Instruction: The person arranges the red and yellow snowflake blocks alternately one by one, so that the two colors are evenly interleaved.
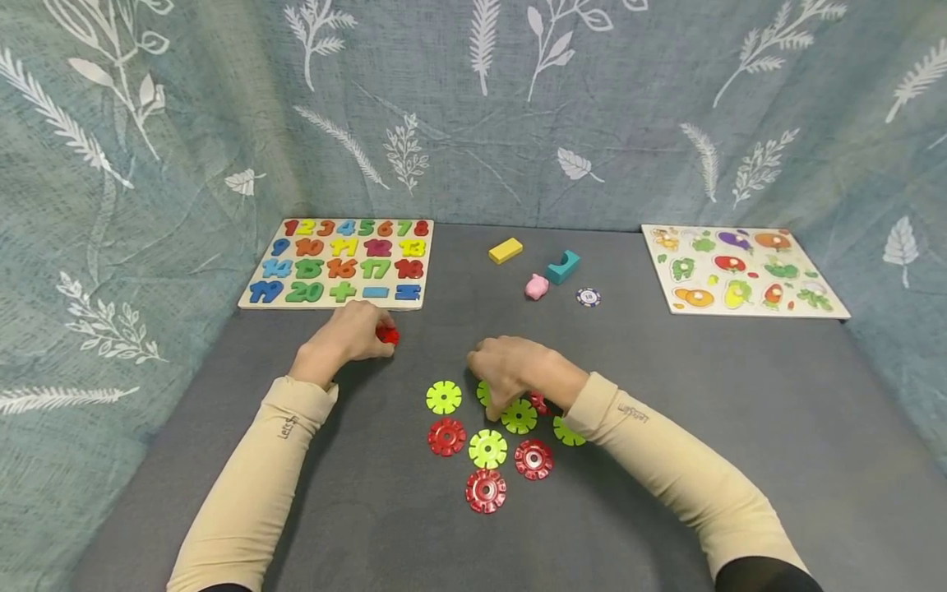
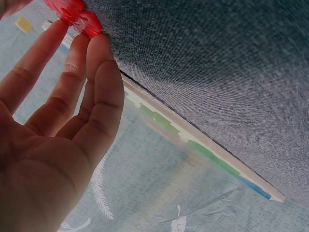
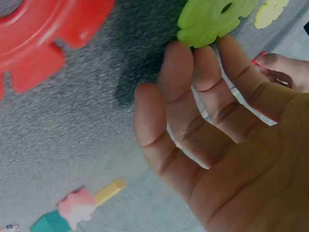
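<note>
My left hand (image 1: 357, 330) pinches a red notched disc (image 1: 389, 335) just in front of the number board. In the left wrist view its fingertips meet the red plastic rim, and the thumb is mostly out of sight. Over the scattered discs, my right hand (image 1: 510, 366) bends downward with fingers and thumb around a lime-green notched disc (image 3: 217, 19), partly covered by the hand in the head view. Close by lie more green discs (image 1: 487, 449) and several red discs (image 1: 447, 437). One red disc (image 1: 538, 402) is half hidden under the right wrist.
A number puzzle board (image 1: 355, 316) stands at the back left, a vegetable puzzle board (image 1: 755, 311) at the back right. Between them sit a yellow block (image 1: 505, 251), a teal arched block (image 1: 564, 268), a pink pig figure (image 1: 536, 287) and a poker chip (image 1: 588, 298). Patterned cloth (image 1: 518, 148) hangs behind.
</note>
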Demonstrator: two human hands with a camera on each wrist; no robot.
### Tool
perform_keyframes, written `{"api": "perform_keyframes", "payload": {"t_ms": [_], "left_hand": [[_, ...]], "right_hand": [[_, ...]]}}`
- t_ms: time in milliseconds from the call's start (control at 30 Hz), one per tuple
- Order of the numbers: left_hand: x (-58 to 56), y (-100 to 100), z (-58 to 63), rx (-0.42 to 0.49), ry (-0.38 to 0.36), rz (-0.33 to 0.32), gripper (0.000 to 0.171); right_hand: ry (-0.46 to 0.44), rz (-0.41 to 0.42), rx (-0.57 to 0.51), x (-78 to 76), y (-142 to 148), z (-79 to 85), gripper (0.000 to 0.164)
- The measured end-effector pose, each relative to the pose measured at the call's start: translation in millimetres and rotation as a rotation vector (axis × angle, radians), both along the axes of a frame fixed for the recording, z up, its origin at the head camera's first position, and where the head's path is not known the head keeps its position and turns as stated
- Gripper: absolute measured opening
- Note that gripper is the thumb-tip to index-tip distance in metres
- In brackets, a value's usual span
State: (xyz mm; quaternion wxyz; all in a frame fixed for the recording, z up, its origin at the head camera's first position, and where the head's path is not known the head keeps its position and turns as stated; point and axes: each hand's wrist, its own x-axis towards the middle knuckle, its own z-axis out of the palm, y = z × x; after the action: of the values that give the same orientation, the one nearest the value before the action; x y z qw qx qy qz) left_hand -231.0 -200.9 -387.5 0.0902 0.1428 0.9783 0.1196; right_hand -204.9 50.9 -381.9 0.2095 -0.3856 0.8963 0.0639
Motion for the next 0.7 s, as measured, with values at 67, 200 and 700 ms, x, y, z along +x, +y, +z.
{"api": "perform_keyframes", "payload": {"t_ms": [67, 200, 700], "left_hand": [[0.2, -0.1, 0.9, 0.003, -0.001, 0.005, 0.041], [1.4, -0.2, 2.2, 0.010, -0.006, 0.006, 0.042], [0.3, -4.3, -0.4, -0.001, 0.009, -0.032, 0.042]], "right_hand": [[-0.006, -0.006, -0.007, -0.1, -0.2, 0.2, 0.057], [-0.021, -0.025, -0.028, -0.3, 1.5, -1.1, 0.052], [-0.055, -0.042, -0.096, -10.7, 2.4, 1.3, 0.053]]}}
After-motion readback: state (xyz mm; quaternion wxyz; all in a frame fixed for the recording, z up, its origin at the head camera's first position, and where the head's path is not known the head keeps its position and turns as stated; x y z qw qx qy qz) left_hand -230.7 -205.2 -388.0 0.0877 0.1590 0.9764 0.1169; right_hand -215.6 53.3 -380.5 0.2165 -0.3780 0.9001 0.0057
